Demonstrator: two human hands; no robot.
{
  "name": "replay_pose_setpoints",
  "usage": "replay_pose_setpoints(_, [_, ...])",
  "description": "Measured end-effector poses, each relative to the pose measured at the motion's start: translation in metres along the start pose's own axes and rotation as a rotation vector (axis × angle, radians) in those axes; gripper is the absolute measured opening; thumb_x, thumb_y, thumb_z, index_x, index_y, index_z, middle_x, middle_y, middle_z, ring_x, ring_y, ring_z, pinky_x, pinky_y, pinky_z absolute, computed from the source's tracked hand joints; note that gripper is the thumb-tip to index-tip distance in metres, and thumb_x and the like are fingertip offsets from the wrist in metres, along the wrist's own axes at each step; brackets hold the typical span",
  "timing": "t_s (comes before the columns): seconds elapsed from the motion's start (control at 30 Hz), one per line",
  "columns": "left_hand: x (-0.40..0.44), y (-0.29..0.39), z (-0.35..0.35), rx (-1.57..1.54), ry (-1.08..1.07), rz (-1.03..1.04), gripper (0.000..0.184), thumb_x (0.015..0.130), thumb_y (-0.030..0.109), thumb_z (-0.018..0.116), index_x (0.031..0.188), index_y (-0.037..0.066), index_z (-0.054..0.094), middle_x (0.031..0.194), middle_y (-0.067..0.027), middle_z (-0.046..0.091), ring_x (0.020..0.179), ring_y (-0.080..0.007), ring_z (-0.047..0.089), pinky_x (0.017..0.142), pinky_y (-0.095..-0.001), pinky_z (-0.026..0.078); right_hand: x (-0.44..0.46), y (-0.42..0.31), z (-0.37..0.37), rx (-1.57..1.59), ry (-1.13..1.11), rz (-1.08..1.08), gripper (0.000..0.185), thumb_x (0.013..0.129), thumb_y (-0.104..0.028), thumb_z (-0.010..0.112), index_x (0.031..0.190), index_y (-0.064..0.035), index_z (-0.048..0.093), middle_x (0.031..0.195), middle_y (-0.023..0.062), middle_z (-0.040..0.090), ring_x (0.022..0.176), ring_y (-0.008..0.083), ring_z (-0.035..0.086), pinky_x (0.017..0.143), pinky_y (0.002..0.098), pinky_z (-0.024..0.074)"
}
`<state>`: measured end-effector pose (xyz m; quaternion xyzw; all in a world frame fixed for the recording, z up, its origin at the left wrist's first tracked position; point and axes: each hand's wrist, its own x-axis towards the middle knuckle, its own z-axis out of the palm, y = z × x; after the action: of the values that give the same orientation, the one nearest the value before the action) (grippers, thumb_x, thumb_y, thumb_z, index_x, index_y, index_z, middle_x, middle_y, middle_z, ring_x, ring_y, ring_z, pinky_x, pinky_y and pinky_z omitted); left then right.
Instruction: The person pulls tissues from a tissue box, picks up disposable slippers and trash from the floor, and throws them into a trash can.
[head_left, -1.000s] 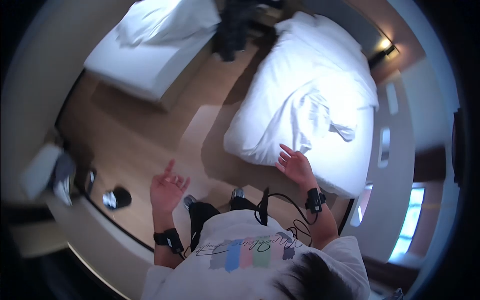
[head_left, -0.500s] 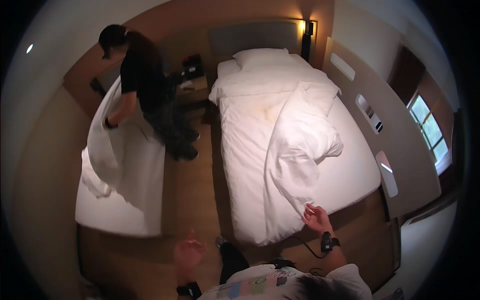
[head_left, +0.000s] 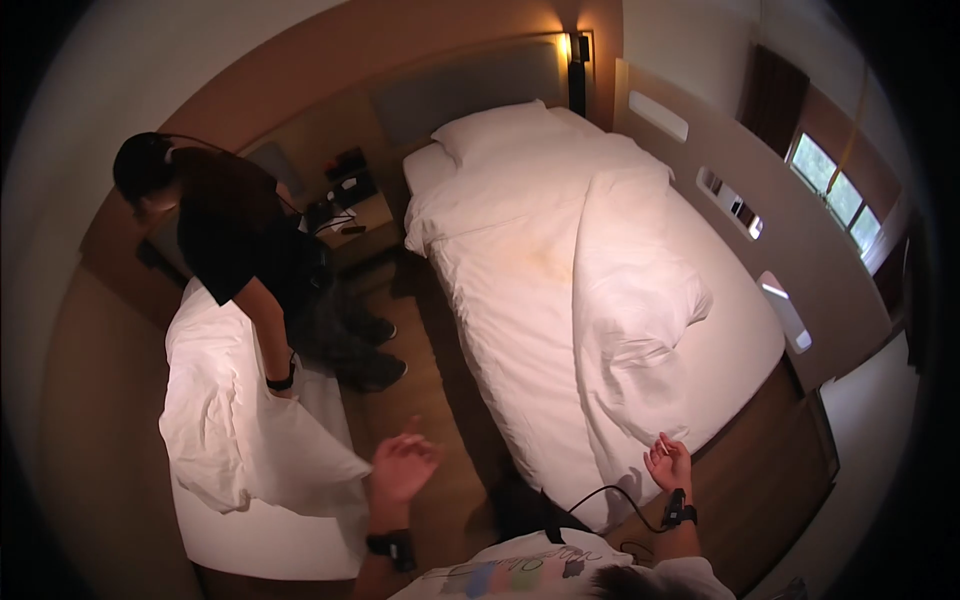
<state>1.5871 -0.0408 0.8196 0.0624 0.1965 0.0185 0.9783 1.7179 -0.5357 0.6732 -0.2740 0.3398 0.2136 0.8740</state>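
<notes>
My left hand point(head_left: 405, 465) is raised over the floor between the two beds, holding nothing, with its fingers apart and slightly blurred. Just left of it is the corner of a white duvet point(head_left: 300, 455) on the left bed; I cannot tell whether they touch. My right hand point(head_left: 668, 465) is palm up beside the foot of the right bed, fingers loosely bent and apart, with nothing visible in them. Its fingertips are close to the lower edge of another white duvet point(head_left: 640, 330), whose right side is folded back over the bed.
A co-worker point(head_left: 230, 230) in dark clothes bends over the left bed point(head_left: 270, 550), a hand on its duvet. A nightstand point(head_left: 375, 215) with items stands between the beds. A panel with cut-outs point(head_left: 690, 160) runs along the right. A black cable point(head_left: 610, 488) hangs near my right wrist.
My view has turned and shifted left. The co-worker has bent lower, and the left duvet has spread toward me. My left hand is now beside its corner.
</notes>
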Motion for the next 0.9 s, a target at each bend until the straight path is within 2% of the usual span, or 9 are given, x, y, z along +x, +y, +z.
replay_pose_setpoints(0.1, [0.077, -0.002, 0.019, -0.015, -0.009, -0.258, 0.040, 0.084, 0.014, 0.047, 0.123, 0.005, 0.050, 0.078, -0.0008, 0.055, 0.084, -0.0193, 0.052, 0.102, -0.0424, 0.033, 0.038, 0.027, -0.004, 0.103, 0.072, -0.005, 0.028, 0.076, -0.017, 0.059, 0.104, -0.0108, 0.058, 0.089, -0.0011, 0.057, 0.084, 0.0158, 0.055, 0.086, 0.0371, 0.0448])
replay_pose_setpoints(0.13, [0.101, 0.003, 0.021, -0.015, 0.008, -0.265, 0.040, 0.084, 0.014, 0.047, 0.123, 0.005, 0.050, 0.078, -0.0008, 0.055, 0.084, -0.0193, 0.052, 0.102, -0.0424, 0.033, 0.053, 0.032, 0.005, 0.155, 0.087, -0.026, 0.028, 0.076, -0.017, 0.059, 0.103, -0.0110, 0.059, 0.089, -0.0015, 0.057, 0.083, 0.0157, 0.055, 0.086, 0.0368, 0.0448])
replay_pose_setpoints(0.2, [0.151, 0.019, 0.032, 0.023, 0.022, -0.483, 0.043, 0.083, 0.013, 0.048, 0.125, 0.005, 0.048, 0.078, -0.0005, 0.054, 0.085, -0.0184, 0.051, 0.102, -0.0423, 0.033, 0.089, 0.039, 0.028, 0.161, 0.106, -0.046, 0.028, 0.075, -0.018, 0.058, 0.102, -0.0113, 0.059, 0.089, -0.0015, 0.058, 0.083, 0.0155, 0.056, 0.086, 0.0363, 0.0449])
replay_pose_setpoints(0.23, [0.178, 0.032, 0.037, 0.078, 0.028, -0.508, 0.043, 0.082, 0.014, 0.048, 0.125, 0.005, 0.047, 0.079, -0.0005, 0.054, 0.085, -0.0176, 0.050, 0.101, -0.0425, 0.034, 0.112, 0.041, 0.042, 0.174, 0.122, -0.052, 0.027, 0.076, -0.018, 0.057, 0.102, -0.0113, 0.059, 0.090, -0.0014, 0.058, 0.084, 0.0155, 0.056, 0.086, 0.0359, 0.0449])
replay_pose_setpoints(0.4, [0.305, 0.121, 0.078, 0.204, 0.144, -0.434, 0.044, 0.083, 0.015, 0.049, 0.126, 0.005, 0.047, 0.076, 0.0003, 0.055, 0.083, -0.0180, 0.053, 0.100, -0.0421, 0.035, 0.254, 0.029, 0.146, 0.193, 0.056, -0.031, 0.029, 0.077, -0.018, 0.053, 0.105, -0.0109, 0.059, 0.092, -0.0015, 0.058, 0.089, 0.0163, 0.056, 0.087, 0.0356, 0.0450])
replay_pose_setpoints(0.47, [0.355, 0.161, 0.097, 0.310, 0.163, -0.383, 0.045, 0.083, 0.016, 0.049, 0.127, 0.005, 0.047, 0.076, 0.0005, 0.058, 0.082, -0.0189, 0.056, 0.098, -0.0419, 0.037, 0.292, 0.033, 0.229, 0.192, 0.078, -0.033, 0.031, 0.079, -0.018, 0.053, 0.108, -0.0104, 0.058, 0.091, -0.0007, 0.059, 0.088, 0.0171, 0.057, 0.087, 0.0367, 0.0458])
replay_pose_setpoints(0.63, [0.442, 0.250, 0.130, 0.251, -0.021, -0.278, 0.045, 0.086, 0.019, 0.045, 0.130, 0.007, 0.045, 0.087, -0.0002, 0.062, 0.091, -0.0178, 0.056, 0.100, -0.0403, 0.033, 0.377, 0.043, 0.374, 0.010, -0.148, 0.092, 0.029, 0.083, -0.018, 0.051, 0.109, -0.0081, 0.058, 0.090, 0.0045, 0.064, 0.084, 0.0182, 0.061, 0.088, 0.0385, 0.0464])
replay_pose_setpoints(0.87, [0.540, 0.387, 0.119, 0.129, 0.016, -0.196, 0.044, 0.086, 0.017, 0.046, 0.130, 0.007, 0.045, 0.087, 0.0021, 0.060, 0.092, -0.0169, 0.054, 0.100, -0.0400, 0.032, 0.485, 0.096, 0.561, -0.058, -0.294, 0.201, 0.028, 0.082, -0.012, 0.048, 0.109, -0.0066, 0.057, 0.089, 0.0070, 0.064, 0.081, 0.0195, 0.063, 0.087, 0.0393, 0.0482])
replay_pose_setpoints(0.9, [0.559, 0.415, 0.113, 0.078, -0.006, -0.185, 0.044, 0.086, 0.016, 0.047, 0.129, 0.008, 0.046, 0.091, 0.0012, 0.061, 0.092, -0.0179, 0.055, 0.099, -0.0404, 0.033, 0.495, 0.107, 0.592, -0.082, -0.312, 0.218, 0.028, 0.082, -0.012, 0.048, 0.108, -0.0067, 0.056, 0.087, 0.0065, 0.063, 0.079, 0.0194, 0.063, 0.086, 0.0393, 0.0486])
